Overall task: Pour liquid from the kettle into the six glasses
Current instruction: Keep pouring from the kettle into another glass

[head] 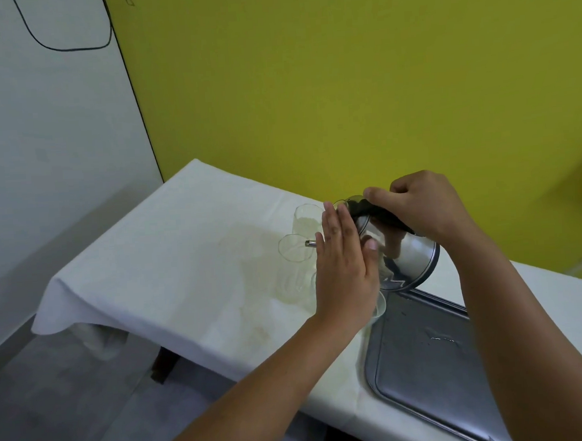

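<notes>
we grip the tilted kettle (404, 251) in our right hand (425, 208), left hand (345, 268) flat against it, spout over 1 glass (295, 252); most glasses hidden, progress unclear.

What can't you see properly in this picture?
Head view only:
- Glasses: clear and partly behind the left hand, so six cannot be counted.
- Kettle: handle covered by the right hand; contents hidden.
- Stream from the spout: too faint to tell.
- Tray: cut off by the right arm and edge.

No readable text or labels anywhere.
</notes>
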Action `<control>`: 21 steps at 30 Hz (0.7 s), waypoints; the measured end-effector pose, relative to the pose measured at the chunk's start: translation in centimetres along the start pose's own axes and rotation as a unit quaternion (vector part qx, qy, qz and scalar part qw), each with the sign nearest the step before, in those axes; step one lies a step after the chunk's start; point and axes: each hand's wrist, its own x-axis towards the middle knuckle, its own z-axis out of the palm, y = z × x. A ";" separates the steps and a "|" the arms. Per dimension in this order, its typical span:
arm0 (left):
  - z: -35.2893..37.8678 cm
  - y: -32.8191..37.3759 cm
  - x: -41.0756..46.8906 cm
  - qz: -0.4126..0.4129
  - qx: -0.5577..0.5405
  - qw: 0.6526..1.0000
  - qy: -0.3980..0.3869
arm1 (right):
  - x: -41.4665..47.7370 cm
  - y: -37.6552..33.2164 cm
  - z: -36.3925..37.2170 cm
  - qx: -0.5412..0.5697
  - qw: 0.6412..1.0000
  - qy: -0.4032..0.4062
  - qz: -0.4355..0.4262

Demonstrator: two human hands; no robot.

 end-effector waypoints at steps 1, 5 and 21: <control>0.1 0.0 0.0 0.000 -0.001 1.000 0.002 | 0.1 -0.1 -0.1 -0.007 1.000 -0.002 -0.004; 0.1 -0.1 0.1 0.000 -0.004 1.000 0.005 | 0.3 -0.4 -0.2 -0.030 0.999 -0.007 -0.017; 0.2 0.4 0.9 -0.018 -0.015 1.000 0.013 | 1.2 0.0 0.4 -0.023 1.000 0.000 -0.015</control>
